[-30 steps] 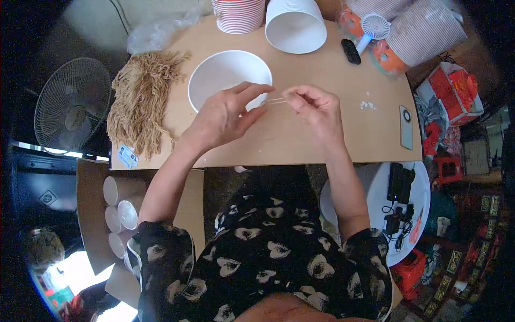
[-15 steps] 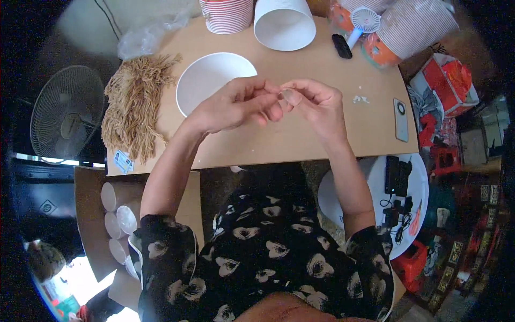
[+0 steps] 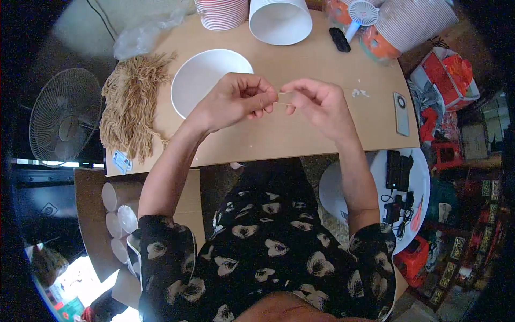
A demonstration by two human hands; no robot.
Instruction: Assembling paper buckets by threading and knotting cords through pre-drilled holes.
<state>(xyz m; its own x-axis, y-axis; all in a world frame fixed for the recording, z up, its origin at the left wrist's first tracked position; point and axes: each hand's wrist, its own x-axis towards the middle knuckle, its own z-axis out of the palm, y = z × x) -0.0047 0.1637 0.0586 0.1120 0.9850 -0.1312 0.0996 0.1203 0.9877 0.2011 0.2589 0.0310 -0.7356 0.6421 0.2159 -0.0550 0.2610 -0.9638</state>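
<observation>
Above the table, my left hand (image 3: 236, 104) pinches a short, thin tan string (image 3: 282, 103) between thumb and fingertips. My right hand (image 3: 321, 107) grips the same string close by, its thumb and fingers bent together. Between the two hands the string looks like a small loop, though motion blurs the right fingertips. A round white tub (image 3: 196, 75) stands just behind my left wrist, its open top facing up. At the table's left side lies a thick bundle of tan strings (image 3: 131, 110).
Another white tub (image 3: 281, 27) rests on its side at the back, beside stacked red-striped tubs (image 3: 221, 13). A small fan (image 3: 363, 13), black object (image 3: 339, 39) and wrapped tubs (image 3: 413, 27) fill the back right. A phone (image 3: 401, 114) lies near the right edge, white scraps (image 3: 360, 93) nearby.
My hands have drawn slightly apart, and the string now shows between them. The right thumb has turned inward. The whole view has shifted slightly.
</observation>
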